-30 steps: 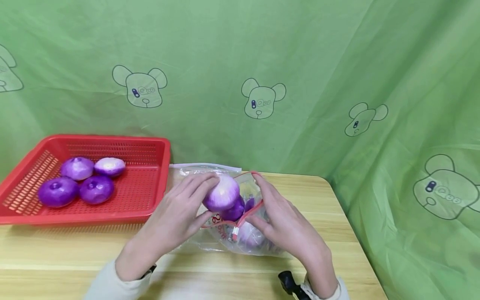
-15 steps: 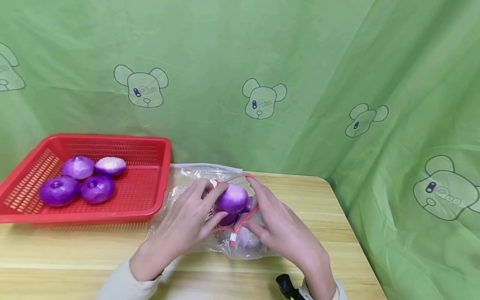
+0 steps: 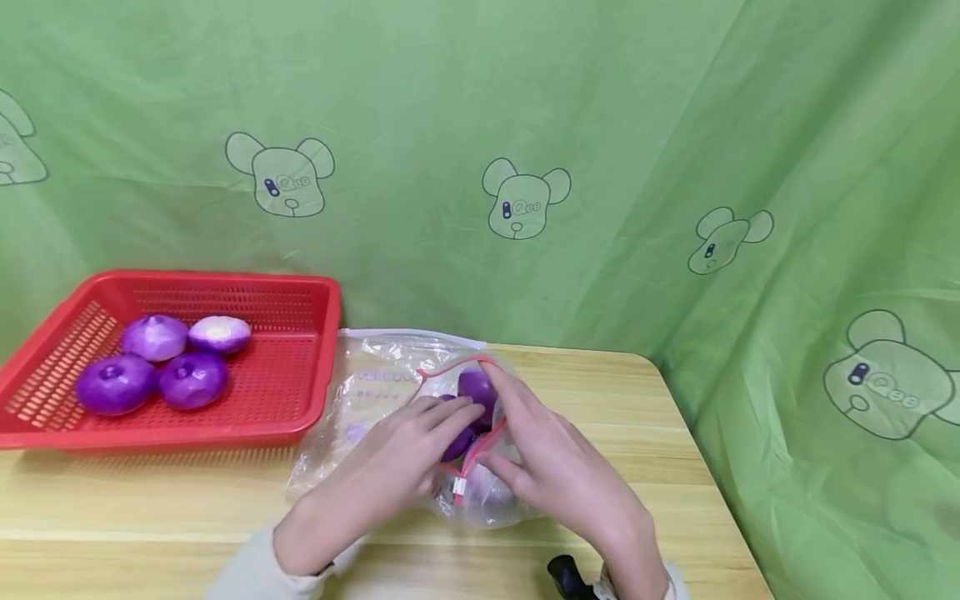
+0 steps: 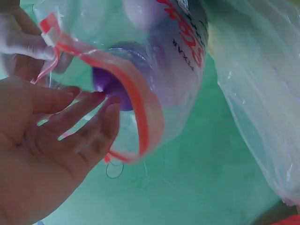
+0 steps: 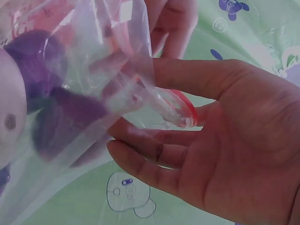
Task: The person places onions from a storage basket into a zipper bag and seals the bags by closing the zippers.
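**Moved since the earlier frame: one onion and the left hand, now down in the bag mouth**

Onion, purple [image 3: 477,392], one: seemingly the piece pinched at the mouth half a second ago; now sits within the red-rimmed bag [image 4: 157,70], toward the far side of its mouth.

Left hand [image 3: 393,458]: shifted right and lower, reaching over the rim. Fingers loosely extended, slightly bent, no longer pinching; whether the tips touch an onion cannot be told.

Right hand [image 3: 562,462]: little changed. Thumb and fingers spread apart at the bag's right rim, seemingly propping the mouth.

Further bag contents: a second purple onion [image 3: 456,448] under the left fingers; a pale onion [image 3: 491,493] through the near wall. Full count hidden.

Slider, white [image 3: 459,485]: near edge of the mouth.

Basket, red [image 3: 277,367], left: holds four onions [image 3: 117,383], unchanged.

Clear bag, flat [image 3: 322,454]: on the tabletop [image 3: 607,383], between basket and red-rimmed bag.

Assessment: this onion appears delivered; the bagging looks partway done, with the basket's four outstanding.
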The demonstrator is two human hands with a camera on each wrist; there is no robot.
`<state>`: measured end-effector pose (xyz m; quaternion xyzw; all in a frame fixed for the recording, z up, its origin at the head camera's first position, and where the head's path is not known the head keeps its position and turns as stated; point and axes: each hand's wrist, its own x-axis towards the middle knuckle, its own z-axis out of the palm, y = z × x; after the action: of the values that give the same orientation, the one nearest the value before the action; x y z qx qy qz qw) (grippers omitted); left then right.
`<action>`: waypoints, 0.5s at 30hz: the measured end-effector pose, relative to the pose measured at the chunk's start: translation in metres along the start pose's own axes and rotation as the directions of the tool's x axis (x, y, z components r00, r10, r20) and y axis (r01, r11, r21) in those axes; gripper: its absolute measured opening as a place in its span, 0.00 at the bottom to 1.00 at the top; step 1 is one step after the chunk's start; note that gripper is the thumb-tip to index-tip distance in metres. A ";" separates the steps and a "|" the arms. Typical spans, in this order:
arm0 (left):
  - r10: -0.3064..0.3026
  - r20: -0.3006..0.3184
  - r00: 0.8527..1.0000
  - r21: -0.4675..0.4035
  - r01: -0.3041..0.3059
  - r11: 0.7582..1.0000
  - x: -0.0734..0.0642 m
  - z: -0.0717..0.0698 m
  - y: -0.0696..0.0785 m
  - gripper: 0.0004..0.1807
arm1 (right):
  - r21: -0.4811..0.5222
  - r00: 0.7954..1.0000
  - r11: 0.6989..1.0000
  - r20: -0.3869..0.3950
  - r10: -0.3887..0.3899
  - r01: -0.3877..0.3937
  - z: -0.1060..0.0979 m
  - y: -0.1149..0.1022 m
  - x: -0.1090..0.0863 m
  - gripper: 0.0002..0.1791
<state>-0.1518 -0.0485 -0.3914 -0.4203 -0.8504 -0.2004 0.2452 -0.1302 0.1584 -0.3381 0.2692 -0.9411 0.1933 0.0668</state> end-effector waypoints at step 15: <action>-0.001 -0.130 0.992 -0.050 -0.006 0.999 -0.002 -0.028 -0.007 0.17 | -0.001 0.999 1.000 -0.040 -0.019 0.018 -0.002 0.005 0.000 0.55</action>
<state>-0.1488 -0.0693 -0.3710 -0.4135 -0.8268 -0.2480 0.2895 -0.1331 0.1630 -0.3377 0.2739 -0.9372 0.1975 0.0874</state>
